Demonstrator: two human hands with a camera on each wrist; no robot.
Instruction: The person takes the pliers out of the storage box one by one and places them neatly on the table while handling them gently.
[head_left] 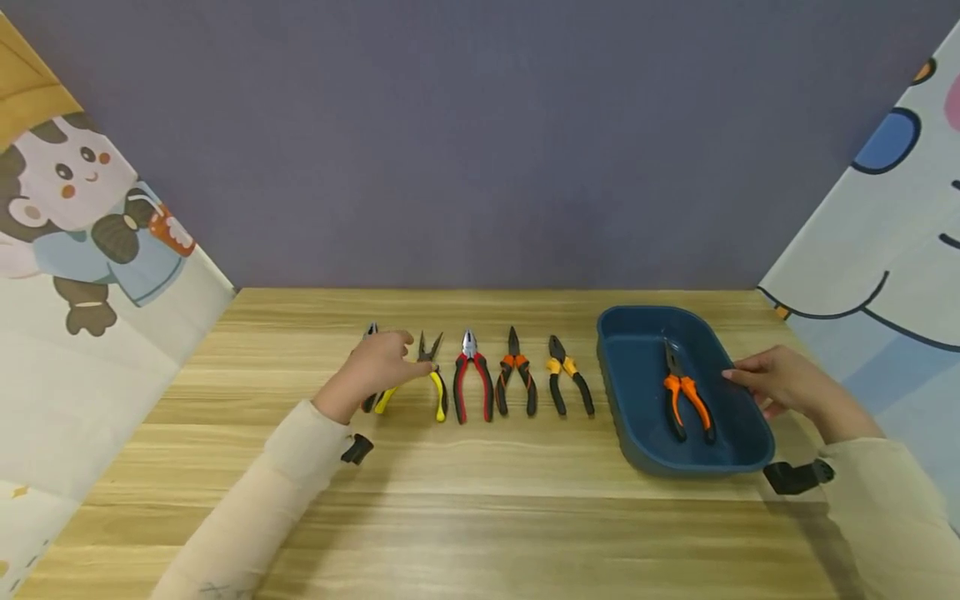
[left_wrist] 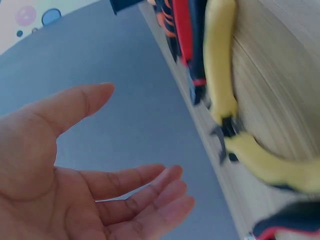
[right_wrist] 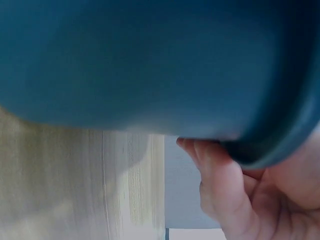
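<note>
My left hand (head_left: 375,365) hovers over the yellow-handled long-nose pliers (head_left: 441,393), thumb and fingers apart and holding nothing. In the left wrist view those pliers' yellow handles (left_wrist: 220,55) lie spread, beyond the fingertips. Partly hidden behind the same hand is a dark-handled pair of pliers (head_left: 372,328) at the row's left end. My right hand (head_left: 787,383) grips the right rim of a dark blue plastic basin (head_left: 675,468), thumb at the rim and fingers outside below it. Inside the basin lie orange-and-black pliers (head_left: 705,410).
Rightward along the row lie red-handled pliers (head_left: 461,393), orange-and-black long-nose pliers (head_left: 531,395) and yellow-and-black pliers (head_left: 582,393). They rest on a wood-grain table (head_left: 480,517). A grey panel (head_left: 480,150) rises behind the table, with cartoon-printed sheets on both sides.
</note>
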